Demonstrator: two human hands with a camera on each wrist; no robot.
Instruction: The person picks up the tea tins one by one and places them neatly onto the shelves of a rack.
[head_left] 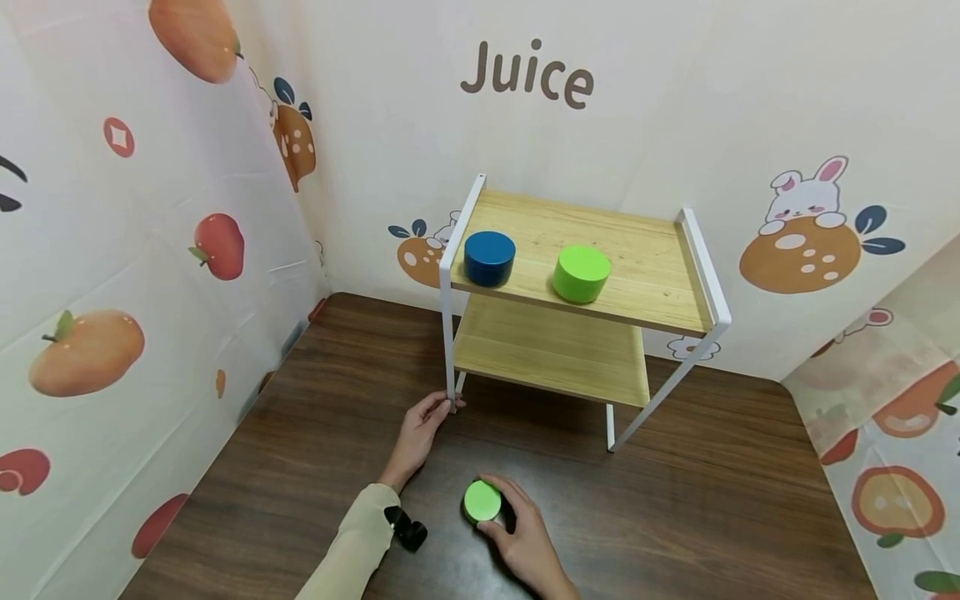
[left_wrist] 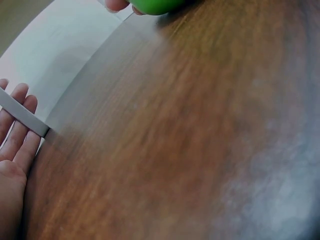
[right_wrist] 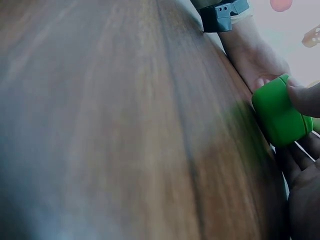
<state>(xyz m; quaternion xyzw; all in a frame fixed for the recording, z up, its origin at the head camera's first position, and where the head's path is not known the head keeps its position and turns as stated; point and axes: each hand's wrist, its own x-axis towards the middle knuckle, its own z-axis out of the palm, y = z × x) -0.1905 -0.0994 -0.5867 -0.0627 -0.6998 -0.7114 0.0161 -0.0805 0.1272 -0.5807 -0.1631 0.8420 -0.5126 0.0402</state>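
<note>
My left hand (head_left: 416,435) holds the foot of the shelf's front left white leg (head_left: 448,350), thumb in front and fingertips showing past it. In the left wrist view its fingers lie behind the grey-looking leg (left_wrist: 26,116), close to the tabletop. My right hand (head_left: 528,542) grips a small round green tin (head_left: 482,501) between thumb and fingers, in front of the shelf. Seen from the right wrist, this tin (right_wrist: 280,112) is low over the wood, its side facing the camera and the thumb across its lid end.
A two-tier shelf (head_left: 630,208) with wooden boards and white frame stands at the back. On its upper board are a blue tin (head_left: 489,260) and a larger green tin (head_left: 582,275). Fruit-printed cloth walls (head_left: 390,100) enclose the dark wooden table (head_left: 697,492).
</note>
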